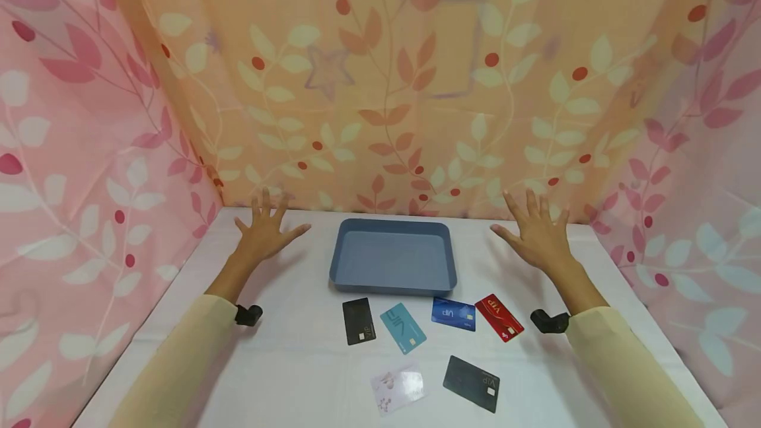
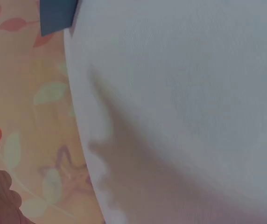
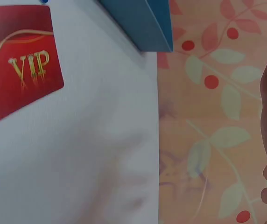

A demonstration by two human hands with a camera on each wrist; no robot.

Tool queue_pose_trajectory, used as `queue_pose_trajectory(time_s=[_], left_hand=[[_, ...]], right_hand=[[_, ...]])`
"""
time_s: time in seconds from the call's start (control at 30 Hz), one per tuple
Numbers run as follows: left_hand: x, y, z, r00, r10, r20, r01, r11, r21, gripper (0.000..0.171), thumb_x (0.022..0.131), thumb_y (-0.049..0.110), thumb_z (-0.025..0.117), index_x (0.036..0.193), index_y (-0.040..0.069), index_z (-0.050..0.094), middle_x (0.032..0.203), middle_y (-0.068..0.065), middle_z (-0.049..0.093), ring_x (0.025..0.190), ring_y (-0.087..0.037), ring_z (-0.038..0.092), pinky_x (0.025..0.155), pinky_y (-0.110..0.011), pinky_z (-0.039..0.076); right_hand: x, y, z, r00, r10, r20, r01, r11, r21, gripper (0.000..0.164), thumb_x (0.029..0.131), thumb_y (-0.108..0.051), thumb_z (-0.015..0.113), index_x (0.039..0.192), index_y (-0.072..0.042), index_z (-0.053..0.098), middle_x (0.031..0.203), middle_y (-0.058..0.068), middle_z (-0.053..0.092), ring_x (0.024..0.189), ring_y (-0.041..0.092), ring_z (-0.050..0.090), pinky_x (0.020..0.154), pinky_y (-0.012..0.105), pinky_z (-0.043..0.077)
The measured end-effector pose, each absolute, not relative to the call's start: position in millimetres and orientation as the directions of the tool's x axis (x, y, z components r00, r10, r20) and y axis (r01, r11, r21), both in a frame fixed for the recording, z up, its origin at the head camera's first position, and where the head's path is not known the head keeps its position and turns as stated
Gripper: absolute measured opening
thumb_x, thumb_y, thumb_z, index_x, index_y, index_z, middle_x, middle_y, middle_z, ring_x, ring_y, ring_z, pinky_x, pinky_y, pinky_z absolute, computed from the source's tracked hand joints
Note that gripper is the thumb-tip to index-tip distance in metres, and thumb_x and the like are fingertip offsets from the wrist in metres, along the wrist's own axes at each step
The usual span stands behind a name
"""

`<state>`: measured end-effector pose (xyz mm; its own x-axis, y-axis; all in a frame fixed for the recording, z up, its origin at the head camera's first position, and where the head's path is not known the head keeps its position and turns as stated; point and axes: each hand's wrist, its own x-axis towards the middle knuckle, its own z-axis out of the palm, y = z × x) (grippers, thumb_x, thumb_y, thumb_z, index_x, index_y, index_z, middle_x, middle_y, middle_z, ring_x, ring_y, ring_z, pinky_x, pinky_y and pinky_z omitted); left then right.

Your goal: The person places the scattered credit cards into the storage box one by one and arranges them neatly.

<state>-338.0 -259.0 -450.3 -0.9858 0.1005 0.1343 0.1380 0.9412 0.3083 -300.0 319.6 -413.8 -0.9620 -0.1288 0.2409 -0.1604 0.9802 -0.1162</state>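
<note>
My left hand (image 1: pixel 263 233) is held with its fingers spread to the left of a blue-grey tray (image 1: pixel 392 290), touching nothing. On the tray's other side my right hand (image 1: pixel 538 236) hovers with fingers spread, holding nothing. In front of the tray lie a black VIP card (image 1: pixel 359 321), a light blue card (image 1: pixel 403 327), a dark blue card (image 1: pixel 454 314) and a red card (image 1: pixel 499 317). Closer to me are a pale flowered card (image 1: pixel 398 389) and a dark grey card (image 1: pixel 471 384). The right wrist view shows the red card (image 3: pixel 21 65) close up.
A white cloth (image 1: pixel 285 362) covers the table. Floral curtains stand around it: an orange one (image 1: pixel 380 84) at the back, pink ones at the left (image 1: pixel 89 183) and right (image 1: pixel 684 183). A black wrist mount (image 1: pixel 549 321) sits by the right cuff, another (image 1: pixel 248 315) by the left.
</note>
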Motion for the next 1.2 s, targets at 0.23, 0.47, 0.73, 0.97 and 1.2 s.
queue_pose_trajectory(time_s=[0.23, 0.47, 0.73, 0.97, 1.2], left_hand=[[-330.7, -244.3, -448.2, -0.982, 0.175, 0.074, 0.190, 0.900, 0.392, 0.096, 0.092, 0.074, 0.051, 0.165, 0.025, 0.010, 0.168, -0.020, -0.014, 0.151, -0.048, -0.015, 0.102, -0.087, -0.004], [-325.4, -235.7, -455.3, -0.949, 0.299, 0.097, 0.304, 0.794, 0.527, 0.090, 0.092, 0.062, 0.064, 0.164, 0.026, 0.022, 0.167, -0.025, 0.002, 0.149, -0.054, 0.016, 0.111, -0.076, 0.022], [-323.4, -224.5, -469.0, -0.907, 0.385, 0.170, 0.406, 0.696, 0.592, 0.071, 0.095, 0.043, 0.070, 0.155, 0.014, 0.044, 0.160, -0.027, 0.030, 0.146, -0.048, 0.031, 0.114, -0.068, 0.026], [-326.9, -212.7, -481.0, -0.879, 0.440, 0.184, 0.438, 0.593, 0.676, 0.070, 0.093, 0.038, 0.074, 0.153, 0.013, 0.048, 0.156, -0.018, 0.043, 0.145, -0.041, 0.037, 0.114, -0.063, 0.032], [-335.0, -208.1, -488.6, -0.890, 0.435, 0.139, 0.378, 0.531, 0.758, 0.067, 0.094, 0.040, 0.073, 0.153, 0.016, 0.049, 0.156, -0.010, 0.046, 0.139, -0.039, 0.046, 0.109, -0.062, 0.040]], right_hand=[[-286.4, 308.8, -414.5, -0.960, -0.142, 0.240, -0.187, 0.966, -0.176, 0.094, 0.094, -0.073, 0.045, 0.165, -0.023, 0.007, 0.166, 0.028, 0.003, 0.149, 0.056, 0.007, 0.107, 0.078, -0.015], [-270.2, 302.8, -419.2, -0.956, -0.154, 0.250, -0.213, 0.949, -0.231, 0.095, 0.094, -0.070, 0.051, 0.164, -0.017, 0.015, 0.166, 0.025, 0.012, 0.151, 0.048, 0.013, 0.112, 0.077, -0.008], [-250.3, 299.5, -423.2, -0.962, -0.167, 0.215, -0.218, 0.946, -0.239, 0.070, 0.094, -0.052, 0.066, 0.146, -0.006, 0.055, 0.159, 0.032, 0.027, 0.142, 0.056, 0.030, 0.105, 0.077, 0.029], [-238.0, 297.8, -430.4, -0.976, -0.154, 0.153, -0.196, 0.929, -0.315, 0.058, 0.092, -0.044, 0.073, 0.132, -0.003, 0.065, 0.127, 0.026, 0.066, 0.113, 0.047, 0.063, 0.089, 0.067, 0.051], [-231.7, 297.8, -435.8, -0.982, -0.188, 0.010, -0.177, 0.907, -0.382, 0.037, 0.086, -0.031, 0.082, 0.109, -0.003, 0.073, 0.090, 0.008, 0.073, 0.085, 0.028, 0.068, 0.073, 0.052, 0.059]])
